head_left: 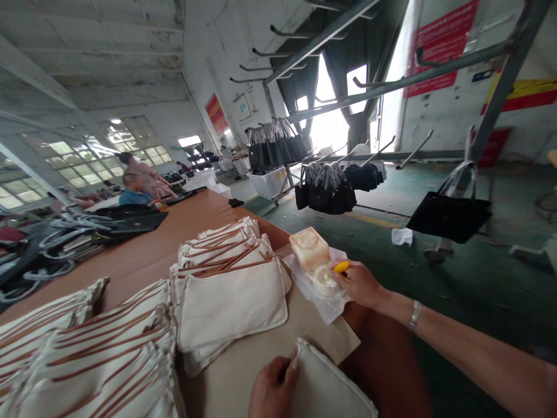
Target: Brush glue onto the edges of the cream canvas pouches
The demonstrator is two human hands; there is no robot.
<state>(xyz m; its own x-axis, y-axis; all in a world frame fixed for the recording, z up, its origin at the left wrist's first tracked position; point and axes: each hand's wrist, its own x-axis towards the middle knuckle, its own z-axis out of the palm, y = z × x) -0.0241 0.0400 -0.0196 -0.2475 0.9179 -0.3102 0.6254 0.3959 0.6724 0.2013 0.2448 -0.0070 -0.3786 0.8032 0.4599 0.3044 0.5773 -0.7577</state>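
Left fingers (294, 371) hold a seemingly unfinished pouch (331, 383) in front of the container (307, 247), where right fingers (340, 278) grip a yellow handle (342, 266).

The left grip (274, 388) and right grip (357, 283) are bare; a slim, silvery band (415, 314) circles the right wrist (402, 309), and a blurred, pinkish edge, possibly sleeve (552, 377), shows.

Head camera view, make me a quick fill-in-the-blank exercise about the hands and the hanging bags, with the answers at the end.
1. The right hand grips a ____ handle.
2. The ____ hand touches a pale pouch.
3. The bag hanging farthest right is ____.

Missing words: yellow; left; black.
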